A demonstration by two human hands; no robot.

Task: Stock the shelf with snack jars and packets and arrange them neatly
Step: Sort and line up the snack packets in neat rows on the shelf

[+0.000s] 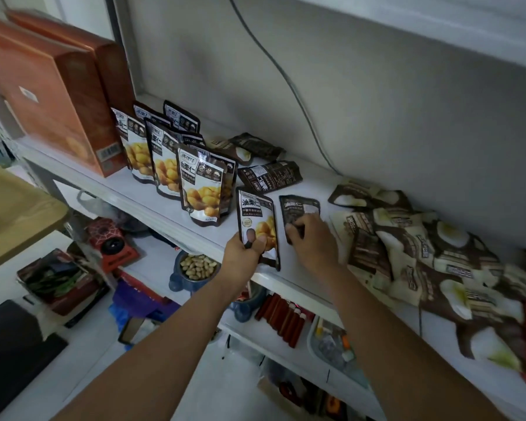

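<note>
A white shelf (152, 192) is seen from above at an angle. L hand (243, 253) is clamped on a snack packet (257, 220): thumb on the front near the lower edge, fingers behind; pkt is held upright at the shelf's front edge, just right of the standing row. R hand (312, 241) is laid on a dark packet (298, 212) lying flat on the shelf, fingertips (290, 230) pressed at its lower left corner; whether that grip is closed around it or only resting on top cannot be told.

A row of standing packets (202, 189) w/ yellow nut pics is lined up diagonally from back-left to front, approx. 2 deep. At the row's left end, two orange-brown boxes (52, 95) are stood upright, touching each other. Behind the row's right end, two dark packets (269, 176) are lying flat, back sides up. A loose pile of brown/cream packets (422, 256) is heaped on the shelf's right part, overlapping, blurred. A grey cable (286, 83) is run down the back wall.

On the lower shelf, a blue bowl of peanuts (196, 268) is set below the L hand.
</note>
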